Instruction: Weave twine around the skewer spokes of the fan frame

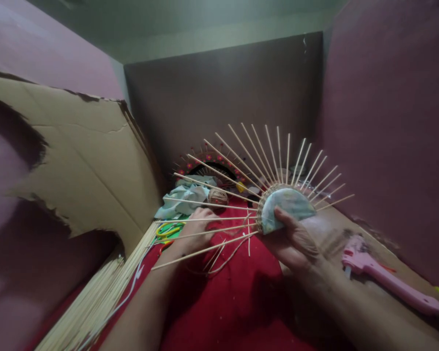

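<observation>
My right hand grips a half-round piece covered in pale blue-green fabric, thumb on its face. A braided twine edge follows its curve, and thin wooden sticks fan outward from it. Behind the lower left sticks, my left hand is curled closed near a ball of twine; whatever its fingers hold is hidden. A loose strand of twine loops over the red cloth between my hands, beside a few short stick pieces.
Yellow-handled scissors and crumpled pale fabric lie left of the twine ball. A long bundle of sticks and torn cardboard are at left. At right lies a pink glue gun. A decorated arched piece stands behind.
</observation>
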### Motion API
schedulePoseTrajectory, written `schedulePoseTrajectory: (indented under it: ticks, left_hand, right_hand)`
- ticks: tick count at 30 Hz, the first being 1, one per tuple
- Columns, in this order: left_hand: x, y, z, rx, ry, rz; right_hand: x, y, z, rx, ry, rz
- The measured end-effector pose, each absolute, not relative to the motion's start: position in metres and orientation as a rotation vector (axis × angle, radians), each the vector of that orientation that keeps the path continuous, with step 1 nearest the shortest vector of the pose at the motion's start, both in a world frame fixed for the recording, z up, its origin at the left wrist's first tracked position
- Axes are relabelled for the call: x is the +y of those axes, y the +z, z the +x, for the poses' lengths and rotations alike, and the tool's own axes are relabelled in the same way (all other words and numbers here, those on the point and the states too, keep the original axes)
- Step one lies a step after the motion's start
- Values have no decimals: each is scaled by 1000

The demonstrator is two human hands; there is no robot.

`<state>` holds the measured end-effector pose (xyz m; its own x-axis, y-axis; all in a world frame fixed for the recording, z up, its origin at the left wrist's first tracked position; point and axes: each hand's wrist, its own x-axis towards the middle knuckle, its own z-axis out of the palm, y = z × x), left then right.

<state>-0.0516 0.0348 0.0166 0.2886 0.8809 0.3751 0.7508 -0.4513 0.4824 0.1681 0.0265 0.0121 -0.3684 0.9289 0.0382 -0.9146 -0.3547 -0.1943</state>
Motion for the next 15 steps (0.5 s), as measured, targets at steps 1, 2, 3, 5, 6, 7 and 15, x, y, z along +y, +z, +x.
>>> schedulePoseTrajectory:
  ticks: [1,2,3,5,6,7,15]
  left_hand:
    - [30,20,-46,1459,928,2347]
    - [24,24,-41,1346,1023,2246]
    - [19,28,-37,1224,1092,2090]
    - [9,32,-31,1103,1082,1821]
    - [5,33,-29,1071,1037,1703]
    - [2,32,-26,1046,982,1608]
    - [0,22,-10,850,775,1440]
  right_hand:
    - [26,12,167,-216,1932,-88]
    - [25,12,167,-217,1938,-89]
    - [25,12,167,-219,1947,-89]
    - [24,12,167,-221,1969,-96]
    - [24,12,166,-224,1976,-104]
    - [25,11,166,-234,1979,-111]
    - [25,4,162,-408,1915,-95]
